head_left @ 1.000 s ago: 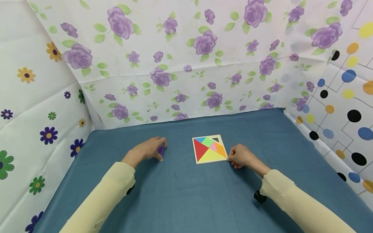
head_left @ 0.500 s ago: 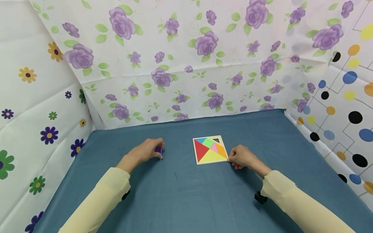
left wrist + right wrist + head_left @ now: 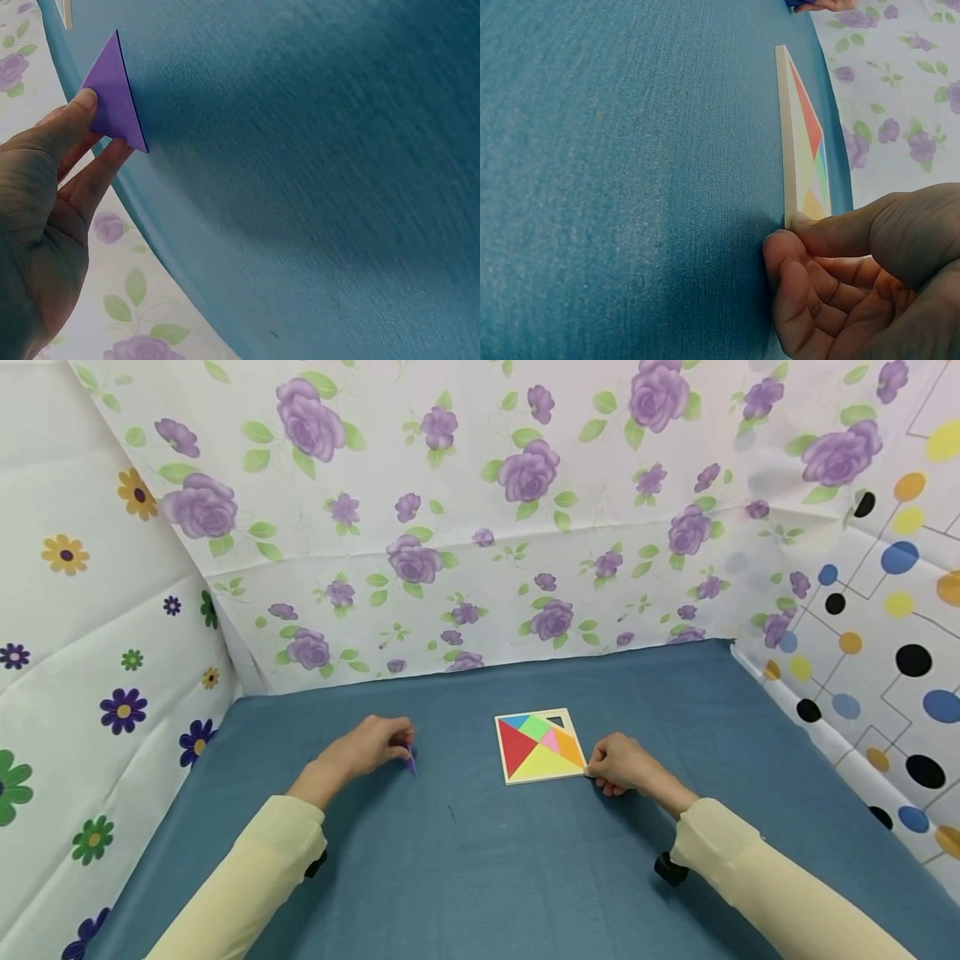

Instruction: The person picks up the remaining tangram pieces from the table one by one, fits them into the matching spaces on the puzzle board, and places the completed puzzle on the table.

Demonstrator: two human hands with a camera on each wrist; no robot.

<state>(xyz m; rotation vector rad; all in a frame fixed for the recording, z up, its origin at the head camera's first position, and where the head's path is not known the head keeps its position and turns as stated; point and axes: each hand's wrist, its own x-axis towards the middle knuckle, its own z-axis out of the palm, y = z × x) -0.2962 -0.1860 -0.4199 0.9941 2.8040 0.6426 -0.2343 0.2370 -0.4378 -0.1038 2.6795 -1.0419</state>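
Note:
A purple triangular tangram piece (image 3: pixel 116 94) is pinched between the thumb and fingers of my left hand (image 3: pixel 367 745). In the head view the piece tilts on edge just above the cloth, left of the tangram board. The square wooden tangram board (image 3: pixel 502 742) lies flat, filled with red, yellow, blue, green, pink and orange pieces. Its far right corner has a dark triangular gap (image 3: pixel 556 721). My right hand (image 3: pixel 621 763) pinches the board's near right corner between thumb and curled index finger, as the right wrist view also shows.
A blue cloth (image 3: pixel 465 868) covers the table. A white curtain with purple roses (image 3: pixel 450 527) stands behind it. Patterned sheets hang at the left (image 3: pixel 75 693) and the right (image 3: pixel 885 635).
My left hand has drawn a little to the left with the purple tangram piece and turned it more on edge. The right hand and the board stay in place.

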